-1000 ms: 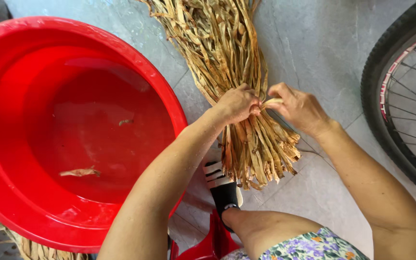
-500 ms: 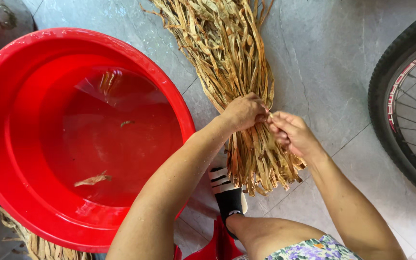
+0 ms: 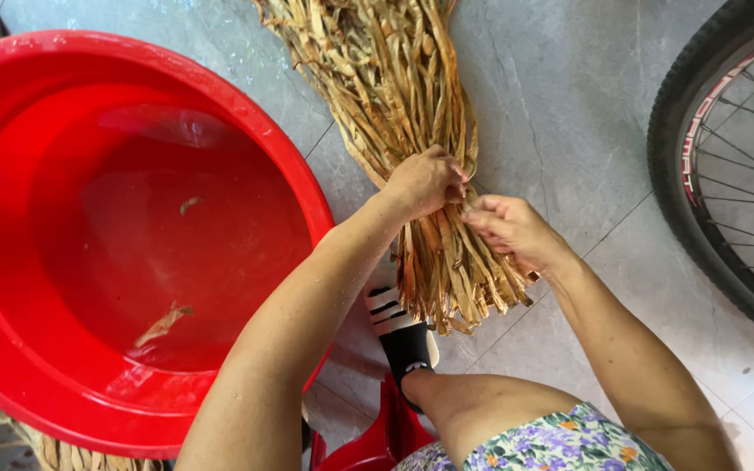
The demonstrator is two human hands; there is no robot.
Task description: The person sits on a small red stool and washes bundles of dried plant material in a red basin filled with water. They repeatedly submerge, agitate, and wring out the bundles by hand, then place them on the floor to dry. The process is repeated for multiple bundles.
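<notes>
Both hands meet on the bundle of dried leaf strips lying on the grey tiled floor, as they did half a second ago. Left hand is closed over the bundle near its cut end; right hand pinches strips just beside it. Beside the bundle sits the red basin, where the floating scrap has drifted lower. A bicycle wheel stands at right.

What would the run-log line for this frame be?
left hand: gripping dried-leaf bundle | right hand: pinching strands at same spot | red basin: water, floating scraps | bicycle wheel: right edge
</notes>
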